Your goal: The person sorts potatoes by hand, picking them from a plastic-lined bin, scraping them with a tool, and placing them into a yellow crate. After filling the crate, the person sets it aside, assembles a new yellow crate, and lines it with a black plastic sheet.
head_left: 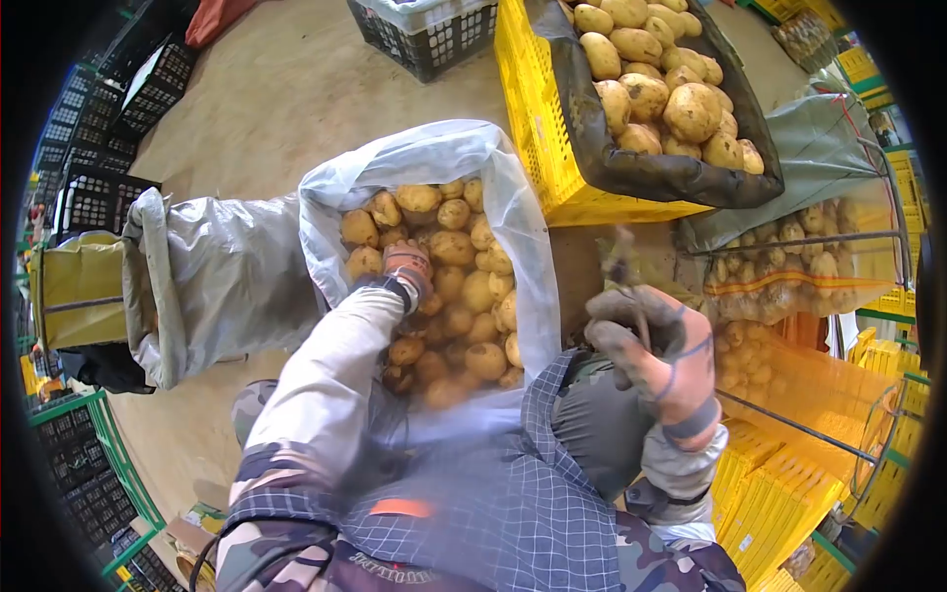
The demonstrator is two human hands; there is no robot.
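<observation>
My left hand (406, 270), in an orange and grey work glove, reaches down among the potatoes (452, 247) in a container lined with white plastic (539, 266). Its fingers are curled and pressed against the potatoes, and what lies under them is hidden. Raised to the right of that container is my right hand (663, 347), gloved the same way, with bent fingers closed together. A blurred brownish thing (619, 259) sticks up beyond its fingertips, too smeared to name. Some potatoes nearest my body are blurred too.
A yellow crate (533, 109) with a dark liner, heaped with potatoes, stands ahead to the right. Potatoes in orange mesh (789, 281) hang on a metal frame at right. A silvery sack (232, 271) lies left. A black crate (424, 44) stands ahead; yellow crates (779, 493) stand lower right.
</observation>
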